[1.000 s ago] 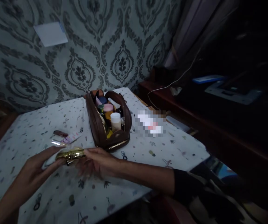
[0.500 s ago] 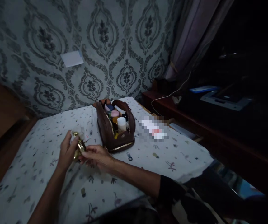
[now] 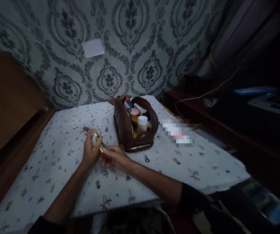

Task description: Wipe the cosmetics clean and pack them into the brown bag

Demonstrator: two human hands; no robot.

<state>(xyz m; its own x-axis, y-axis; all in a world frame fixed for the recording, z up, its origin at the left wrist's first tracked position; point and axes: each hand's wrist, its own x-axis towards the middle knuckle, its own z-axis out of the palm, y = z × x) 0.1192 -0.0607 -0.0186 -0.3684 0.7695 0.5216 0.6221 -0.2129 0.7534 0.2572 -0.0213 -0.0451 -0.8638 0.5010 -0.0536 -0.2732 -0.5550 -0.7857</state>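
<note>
Both my hands are close together over the white printed cloth [image 3: 64,182], left of the brown bag. My left hand [image 3: 90,148] is closed round a shiny gold tube [image 3: 100,143], whose exact kind I cannot make out. Something whitish shows by its fingers, and a slim dark-tipped piece [image 3: 86,129] juts out beyond them. My right hand [image 3: 115,156] pinches the near end of the gold tube. The brown toiletry bag [image 3: 124,123] stands unzipped to the right, with a white-capped bottle [image 3: 142,123], a pink lid [image 3: 134,111] and several other containers inside.
A blurred-out pale item [image 3: 177,132] lies on the cloth right of the bag. Behind rises a patterned wall [image 3: 130,65] with a white card [image 3: 93,48] on it. A wooden board [image 3: 8,97] borders the left; a thin white cable [image 3: 203,95] runs over dark furniture at right.
The view has swung left, so everything sits farther right. The gold tube has turned in my hands and shows less. The slim piece beyond my left hand has come into sight.
</note>
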